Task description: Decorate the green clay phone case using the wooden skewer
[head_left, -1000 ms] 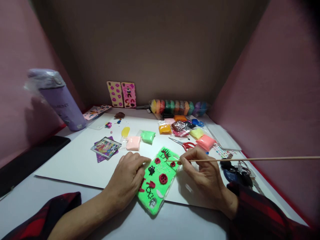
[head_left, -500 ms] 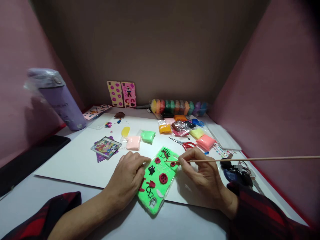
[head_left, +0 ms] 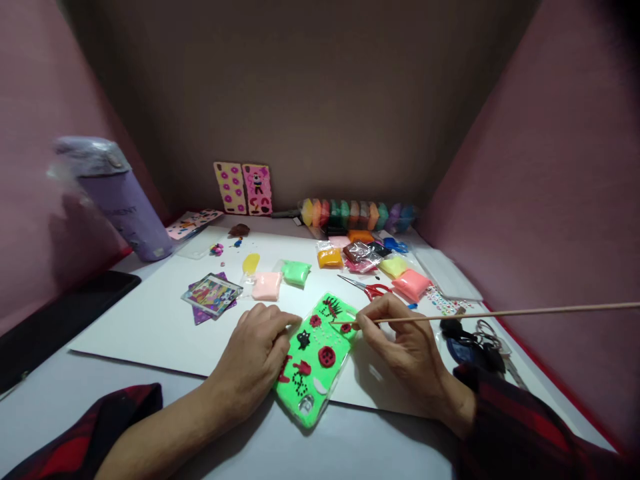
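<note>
A bright green clay-covered phone case [head_left: 336,341] lies tilted over the front edge of the white board, decorated with red, black and white clay shapes and small dots. My left hand [head_left: 257,347] grips its left edge, fingers curled and the index finger resting on the rim. Between thumb and fingers, my right hand [head_left: 400,340] pinches a long thin wooden skewer [head_left: 505,313]. Its tip touches, or hovers just over, the white dots near the upper part of the case. Red-handled scissors [head_left: 373,291] lie just beyond the right hand.
On the white board [head_left: 165,333] are clay packets, including a green one [head_left: 296,273] and a coral one [head_left: 412,285], plus sticker cards [head_left: 214,295]. A purple bottle [head_left: 125,207] stands at left. Keys [head_left: 493,343] lie at right. Two decorated cases [head_left: 244,189] lean on the back wall.
The skewer's far end has swung slightly upward, while its tip stays at about the same spot on the case. Both hands hold nearly the same positions.
</note>
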`<action>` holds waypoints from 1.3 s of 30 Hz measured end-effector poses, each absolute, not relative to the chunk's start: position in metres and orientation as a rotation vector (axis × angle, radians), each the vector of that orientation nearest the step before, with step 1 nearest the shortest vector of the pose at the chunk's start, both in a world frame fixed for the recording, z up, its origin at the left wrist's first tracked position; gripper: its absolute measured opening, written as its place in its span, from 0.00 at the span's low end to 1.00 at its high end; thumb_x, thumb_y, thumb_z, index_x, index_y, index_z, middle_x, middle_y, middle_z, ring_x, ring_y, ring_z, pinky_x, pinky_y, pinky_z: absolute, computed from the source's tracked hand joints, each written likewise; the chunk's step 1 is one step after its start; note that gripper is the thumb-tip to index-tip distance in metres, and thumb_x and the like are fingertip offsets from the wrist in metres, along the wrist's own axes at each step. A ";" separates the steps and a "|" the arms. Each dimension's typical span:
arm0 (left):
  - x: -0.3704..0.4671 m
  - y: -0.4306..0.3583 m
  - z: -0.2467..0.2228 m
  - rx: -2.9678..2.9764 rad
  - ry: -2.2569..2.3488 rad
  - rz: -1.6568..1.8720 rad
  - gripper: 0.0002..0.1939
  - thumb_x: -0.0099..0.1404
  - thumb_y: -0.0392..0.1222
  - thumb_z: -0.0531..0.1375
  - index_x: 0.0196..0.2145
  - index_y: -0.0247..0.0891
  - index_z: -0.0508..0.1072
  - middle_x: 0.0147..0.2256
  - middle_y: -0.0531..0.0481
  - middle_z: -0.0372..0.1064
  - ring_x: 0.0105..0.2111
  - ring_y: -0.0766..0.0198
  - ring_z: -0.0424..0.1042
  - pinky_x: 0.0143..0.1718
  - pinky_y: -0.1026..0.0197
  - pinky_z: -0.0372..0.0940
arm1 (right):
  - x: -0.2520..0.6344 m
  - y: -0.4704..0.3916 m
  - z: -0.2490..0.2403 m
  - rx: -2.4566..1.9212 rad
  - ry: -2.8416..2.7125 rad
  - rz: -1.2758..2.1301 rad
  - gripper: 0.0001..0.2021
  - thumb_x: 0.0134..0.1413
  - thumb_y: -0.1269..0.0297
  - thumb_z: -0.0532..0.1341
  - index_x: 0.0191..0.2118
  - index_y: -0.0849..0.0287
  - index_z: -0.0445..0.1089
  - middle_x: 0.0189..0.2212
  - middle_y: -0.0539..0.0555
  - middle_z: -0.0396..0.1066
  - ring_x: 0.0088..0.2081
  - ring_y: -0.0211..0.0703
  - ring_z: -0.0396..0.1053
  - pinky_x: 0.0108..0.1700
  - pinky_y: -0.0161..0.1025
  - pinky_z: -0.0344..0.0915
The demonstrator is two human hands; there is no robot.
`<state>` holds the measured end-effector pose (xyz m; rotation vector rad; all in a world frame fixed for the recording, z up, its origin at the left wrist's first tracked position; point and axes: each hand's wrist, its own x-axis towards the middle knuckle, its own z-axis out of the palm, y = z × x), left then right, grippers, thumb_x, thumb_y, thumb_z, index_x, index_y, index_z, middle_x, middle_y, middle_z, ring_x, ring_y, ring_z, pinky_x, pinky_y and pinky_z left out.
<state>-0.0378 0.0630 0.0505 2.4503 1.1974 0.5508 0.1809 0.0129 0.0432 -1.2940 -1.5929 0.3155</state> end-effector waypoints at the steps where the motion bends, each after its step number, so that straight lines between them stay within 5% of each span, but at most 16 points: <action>1: -0.038 0.063 0.050 2.446 1.194 0.556 0.15 0.63 0.31 0.47 0.41 0.38 0.71 0.33 0.48 0.66 0.37 0.58 0.61 0.41 0.53 0.57 | 0.181 0.013 0.043 -1.287 -1.588 0.310 0.08 0.55 0.66 0.58 0.25 0.59 0.65 0.22 0.49 0.67 0.26 0.37 0.66 0.28 0.35 0.62; 28: -0.038 0.062 0.050 2.388 1.206 0.607 0.15 0.65 0.34 0.47 0.40 0.37 0.72 0.33 0.47 0.66 0.37 0.57 0.62 0.41 0.50 0.58 | 0.183 0.011 0.042 -1.215 -1.548 0.402 0.06 0.58 0.64 0.57 0.32 0.58 0.68 0.29 0.50 0.69 0.32 0.38 0.68 0.34 0.36 0.63; 34: -0.039 0.062 0.051 2.166 1.213 0.795 0.13 0.66 0.38 0.47 0.39 0.36 0.71 0.39 0.46 0.67 0.43 0.57 0.64 0.47 0.51 0.59 | 0.181 0.012 0.042 -1.216 -1.416 0.311 0.05 0.59 0.65 0.57 0.33 0.56 0.69 0.30 0.49 0.69 0.34 0.38 0.69 0.37 0.36 0.63; 39: -0.042 0.065 0.052 1.880 1.207 0.886 0.14 0.67 0.42 0.46 0.43 0.38 0.68 0.31 0.52 0.64 0.30 0.65 0.65 0.37 0.58 0.66 | 0.186 0.012 0.038 -1.183 -1.466 0.294 0.06 0.60 0.67 0.56 0.40 0.55 0.69 0.32 0.50 0.71 0.35 0.38 0.70 0.38 0.36 0.64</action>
